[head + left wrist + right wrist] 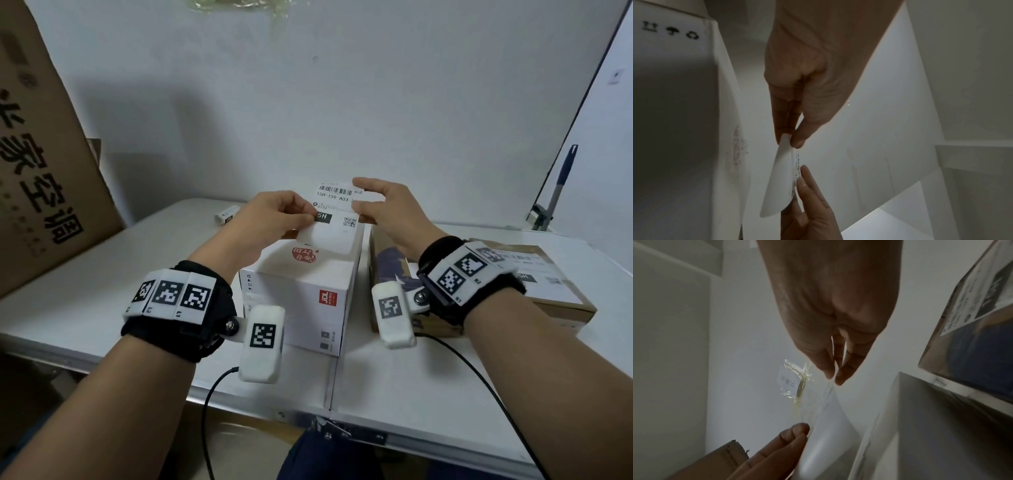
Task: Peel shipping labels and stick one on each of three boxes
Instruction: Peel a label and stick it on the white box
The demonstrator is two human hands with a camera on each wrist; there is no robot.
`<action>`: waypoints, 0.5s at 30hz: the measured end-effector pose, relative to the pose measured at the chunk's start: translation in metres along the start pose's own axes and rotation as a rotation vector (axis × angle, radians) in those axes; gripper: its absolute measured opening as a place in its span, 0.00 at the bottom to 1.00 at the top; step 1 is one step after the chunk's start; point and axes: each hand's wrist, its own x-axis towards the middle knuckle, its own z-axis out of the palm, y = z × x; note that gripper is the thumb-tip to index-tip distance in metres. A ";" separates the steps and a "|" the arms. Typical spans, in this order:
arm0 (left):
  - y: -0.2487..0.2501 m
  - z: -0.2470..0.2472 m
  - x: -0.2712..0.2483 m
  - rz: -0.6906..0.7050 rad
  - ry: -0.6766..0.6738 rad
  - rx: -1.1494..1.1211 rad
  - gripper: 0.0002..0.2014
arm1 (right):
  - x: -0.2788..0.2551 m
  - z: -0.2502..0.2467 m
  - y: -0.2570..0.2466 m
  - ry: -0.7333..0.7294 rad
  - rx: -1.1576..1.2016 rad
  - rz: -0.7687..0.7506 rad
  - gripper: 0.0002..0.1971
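I had the shipping label (337, 202) up in the air between both hands, above the far end of the white box (301, 284) in the middle of the table. My left hand (274, 214) pinched the left edge, where the blank backing sheet (325, 236) curled down and away from the printed face; the left wrist view showed thumb and finger closed on that curling liner (777, 183). My right hand (383, 205) pinched the right edge of the printed label between thumb and fingertips, the other fingers loose.

The risk I judged greatest was the freed adhesive side folding onto itself or onto my fingers as the liner came away, since the paper was limp and held only at two edges. Pulling unevenly could also tear the label or leave it creased, and lowering it crooked would stick it askew on the lid.

The white box sat just beneath, its top bare apart from a red mark (303, 255) near the middle. Just beside it on the right lay a flat brown box (513, 301) already bearing a label (527, 270). A large cardboard carton (44, 147) leaned at the far left, and a small white roll (226, 214) lay at the far edge. The near table (394, 387) offered open room
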 end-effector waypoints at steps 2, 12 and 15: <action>-0.004 -0.002 -0.001 -0.049 -0.010 -0.021 0.06 | -0.001 0.001 0.002 -0.031 -0.019 0.007 0.24; -0.005 -0.012 -0.007 -0.169 -0.078 -0.035 0.07 | -0.002 0.011 0.005 -0.072 -0.129 0.002 0.25; -0.006 -0.013 -0.008 -0.202 -0.066 -0.088 0.08 | -0.001 0.011 0.003 -0.089 -0.117 0.029 0.25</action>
